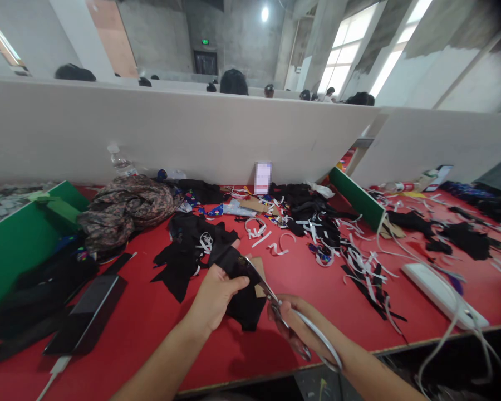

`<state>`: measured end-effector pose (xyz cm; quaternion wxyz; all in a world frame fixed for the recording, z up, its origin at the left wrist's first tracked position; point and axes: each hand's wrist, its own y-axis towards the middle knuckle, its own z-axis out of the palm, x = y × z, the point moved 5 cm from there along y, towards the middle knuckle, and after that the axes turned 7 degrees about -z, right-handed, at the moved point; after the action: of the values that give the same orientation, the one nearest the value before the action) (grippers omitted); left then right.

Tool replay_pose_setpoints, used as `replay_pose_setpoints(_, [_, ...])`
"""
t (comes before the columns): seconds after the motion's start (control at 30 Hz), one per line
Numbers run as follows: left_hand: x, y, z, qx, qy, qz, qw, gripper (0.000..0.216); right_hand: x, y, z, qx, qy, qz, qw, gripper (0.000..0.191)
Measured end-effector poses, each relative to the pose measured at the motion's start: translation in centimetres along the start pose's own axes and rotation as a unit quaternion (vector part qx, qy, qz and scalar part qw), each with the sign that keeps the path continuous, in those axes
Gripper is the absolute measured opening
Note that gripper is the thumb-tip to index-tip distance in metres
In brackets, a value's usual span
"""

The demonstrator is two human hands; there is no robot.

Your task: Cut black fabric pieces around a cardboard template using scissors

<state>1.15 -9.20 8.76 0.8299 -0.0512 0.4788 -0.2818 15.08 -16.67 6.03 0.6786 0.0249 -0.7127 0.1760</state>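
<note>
My left hand pinches a piece of black fabric between thumb and fingers, above the red table. My right hand is wrapped round the handles of a pair of metal scissors. The blades point up and left and lie against the fabric close to my left thumb; whether they are parted I cannot tell. A brown piece of card shows behind the blades. More black fabric pieces lie just beyond my left hand, with a curl of white strip on them.
Fabric scraps and white strips cover much of the red table. A phone with a cable lies left, beside a green divider. Patterned cloth is heaped behind. A white power strip sits right. Another phone leans on the partition.
</note>
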Motion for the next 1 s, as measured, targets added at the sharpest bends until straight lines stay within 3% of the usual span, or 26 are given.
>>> replay_pose_setpoints(0.63, [0.0, -0.1, -0.4, 0.007, 0.014, -0.021, 1.000, 0.087, 0.2, -0.1, 0.2, -0.006, 0.019, -0.012, 1.000, 0.058])
replay_pose_setpoints(0.8, [0.0, 0.2, -1.3, -0.019, 0.020, -0.024, 0.999, 0.064, 0.8, 0.3, -0.2, -0.032, -0.085, -0.077, 0.993, 0.054])
replay_pose_setpoints(1.0, [-0.7, 0.0, -1.5, -0.053, 0.027, 0.013, 0.998, 0.064, 0.4, 0.1, -0.9, -0.066, -0.266, -0.099, 0.957, 0.054])
